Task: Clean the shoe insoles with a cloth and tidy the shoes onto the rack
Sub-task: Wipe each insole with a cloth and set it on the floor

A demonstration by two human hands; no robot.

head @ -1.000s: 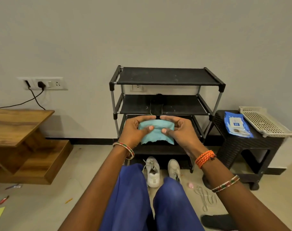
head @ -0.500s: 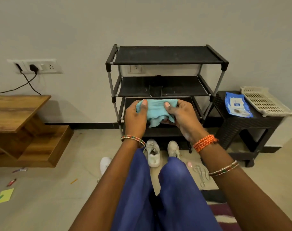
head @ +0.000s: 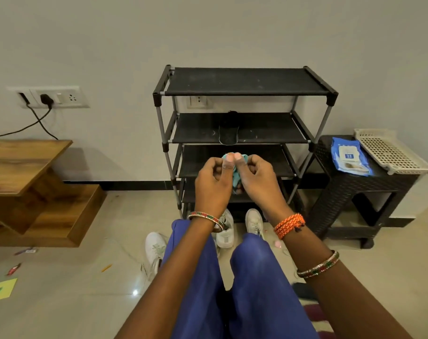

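Note:
My left hand (head: pixel 214 183) and my right hand (head: pixel 255 181) are pressed together in front of the black shoe rack (head: pixel 244 81), both pinching a teal cloth (head: pixel 236 178) that hangs folded between them. Only a narrow strip of the cloth shows. A dark insole (head: pixel 229 129) lies on the rack's second shelf. Two white shoes (head: pixel 226 228) (head: pixel 254 221) stand on the floor at the rack's foot, partly hidden by my knees. A third white shoe (head: pixel 155 250) lies to the left of my left leg.
A wooden stepped table (head: pixel 24 165) stands at the left. At the right a black wicker stool (head: pixel 359 192) carries a blue wipes pack (head: pixel 350 156) and a white perforated tray (head: pixel 389 151). Small scraps and a yellow note (head: pixel 4 289) litter the floor at the left.
My hands have come together, folding the spread cloth into a narrow bundle between them. The view has tilted down a little, showing more floor and the third shoe.

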